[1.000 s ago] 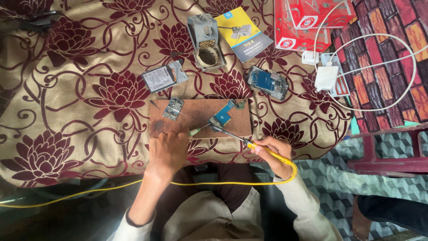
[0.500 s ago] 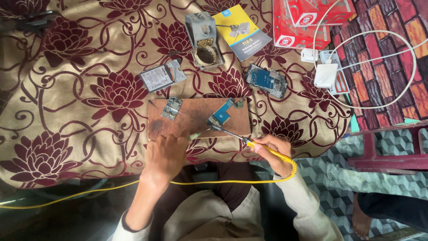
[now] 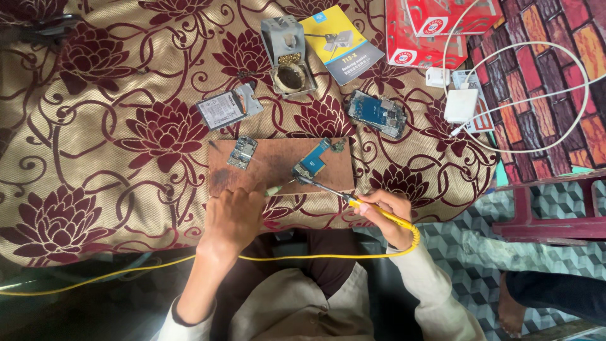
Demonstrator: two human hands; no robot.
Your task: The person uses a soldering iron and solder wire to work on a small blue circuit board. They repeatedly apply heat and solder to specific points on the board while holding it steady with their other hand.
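My right hand point(image 3: 386, 213) grips a yellow-handled soldering iron point(image 3: 353, 200) whose metal tip reaches the small blue circuit board point(image 3: 314, 161) on the brown wooden board point(image 3: 278, 165). My left hand point(image 3: 233, 216) rests at the near edge of that wooden board and pinches a thin pale tool point(image 3: 275, 188) that points toward the same blue board. A second small grey circuit board point(image 3: 242, 152) lies at the wooden board's left end, apart from both hands.
On the flowered cloth lie an opened phone body point(image 3: 377, 113), a phone part with a battery point(image 3: 226, 108), a grey iron stand with brass wool point(image 3: 288, 55), a booklet point(image 3: 341, 41), red boxes point(image 3: 435, 28), white chargers and cable point(image 3: 461, 104). Another person's foot point(image 3: 512, 306) is at bottom right.
Both hands stay in nearly the same place at the blue board; the iron tip and the thin tool have shifted only slightly.
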